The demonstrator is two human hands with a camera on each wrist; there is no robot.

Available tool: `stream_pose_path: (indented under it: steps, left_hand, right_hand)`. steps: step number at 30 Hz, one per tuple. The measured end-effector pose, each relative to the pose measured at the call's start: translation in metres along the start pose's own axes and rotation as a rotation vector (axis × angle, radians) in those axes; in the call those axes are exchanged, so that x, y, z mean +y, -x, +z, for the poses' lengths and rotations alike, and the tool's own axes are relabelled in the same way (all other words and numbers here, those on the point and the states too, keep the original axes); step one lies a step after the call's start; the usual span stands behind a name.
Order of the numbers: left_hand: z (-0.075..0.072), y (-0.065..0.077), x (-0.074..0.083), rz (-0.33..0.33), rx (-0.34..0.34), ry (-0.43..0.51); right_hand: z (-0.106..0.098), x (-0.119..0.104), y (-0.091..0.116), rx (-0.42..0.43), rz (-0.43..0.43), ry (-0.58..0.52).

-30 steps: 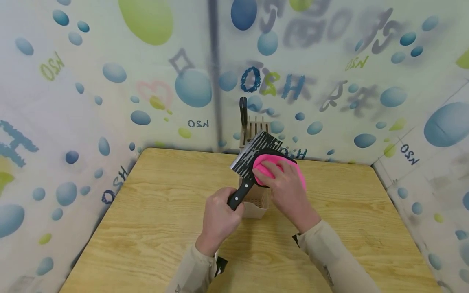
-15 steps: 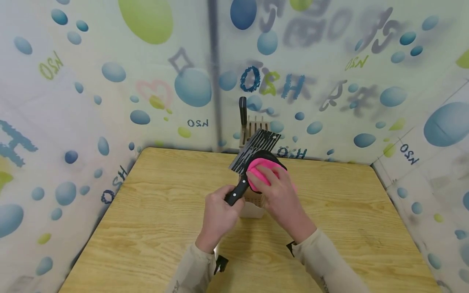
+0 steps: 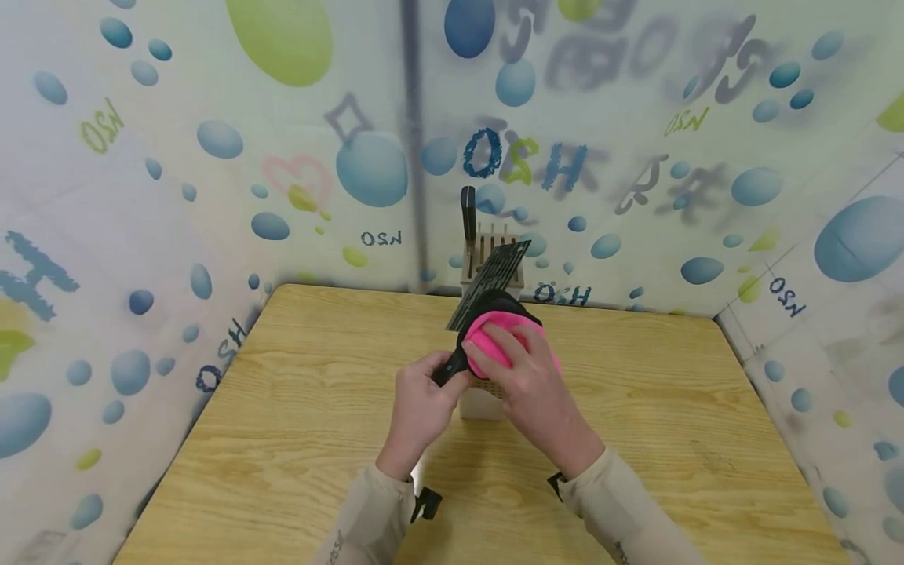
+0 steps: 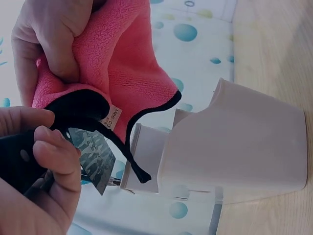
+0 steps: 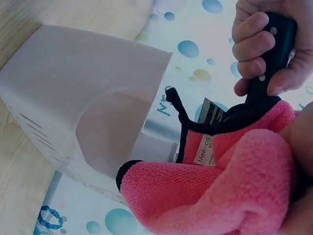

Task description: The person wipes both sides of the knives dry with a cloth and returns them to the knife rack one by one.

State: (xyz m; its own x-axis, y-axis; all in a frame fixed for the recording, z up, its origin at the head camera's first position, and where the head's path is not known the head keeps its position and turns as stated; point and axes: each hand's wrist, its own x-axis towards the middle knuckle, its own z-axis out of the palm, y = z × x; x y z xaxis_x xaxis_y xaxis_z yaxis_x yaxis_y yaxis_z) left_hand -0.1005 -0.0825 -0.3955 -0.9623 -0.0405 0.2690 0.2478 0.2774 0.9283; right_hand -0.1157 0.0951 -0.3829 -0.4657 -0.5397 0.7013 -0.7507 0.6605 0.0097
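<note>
My left hand (image 3: 424, 400) grips the black riveted handle (image 5: 275, 54) of a cleaver (image 3: 490, 282), whose black-and-silver patterned blade tilts up and to the right above the table. Bunched under the fingers of my right hand (image 3: 533, 384) is a pink cloth (image 3: 494, 337) with black edging, pressed over the lower blade beside the handle. A white tag (image 5: 203, 149) and a black hanging loop show on the cloth in the right wrist view. Cloth hides much of the blade near the handle.
Behind the cleaver a pale knife holder (image 4: 239, 142) stands on the wooden table (image 3: 297, 392). One black-handled knife (image 3: 468, 213) sticks up from its left side. Patterned walls (image 3: 282, 141) rise at the back and both sides.
My right hand has slid the cloth left and slightly down toward the handle. The cleaver has turned, so its blade looks narrower from the head view. My left hand keeps its grip.
</note>
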Motion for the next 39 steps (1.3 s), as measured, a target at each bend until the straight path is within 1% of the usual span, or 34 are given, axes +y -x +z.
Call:
stream_pose_path:
  steps: [3, 8, 19, 26, 30, 34, 39]
  left_hand:
    - [-0.001, 0.000, 0.001, -0.010, -0.012, 0.010]
    - [-0.002, 0.000, 0.000, 0.002, -0.044, 0.025]
    - [-0.006, 0.003, -0.001, 0.013, -0.093, 0.027]
    - [-0.009, 0.005, -0.001, 0.014, -0.117, 0.053]
    - [-0.009, 0.006, 0.001, 0.014, -0.127, 0.054]
    - [-0.009, 0.007, 0.003, 0.017, -0.137, 0.046]
    - [-0.009, 0.008, 0.003, 0.024, -0.155, 0.033]
  right_hand:
    - [0.000, -0.001, 0.000, -0.005, -0.007, 0.002]
    - [0.001, 0.001, 0.001, 0.009, -0.010, 0.009]
    - [0.003, 0.012, -0.003, 0.023, 0.031, 0.023]
    - [0.005, 0.023, -0.009, 0.090, 0.046, 0.027]
    - [0.005, 0.030, -0.012, 0.115, 0.066, 0.030]
    - [0.004, 0.038, -0.013, 0.112, 0.094, 0.024]
    - [0.001, 0.047, -0.017, 0.095, 0.165, -0.003]
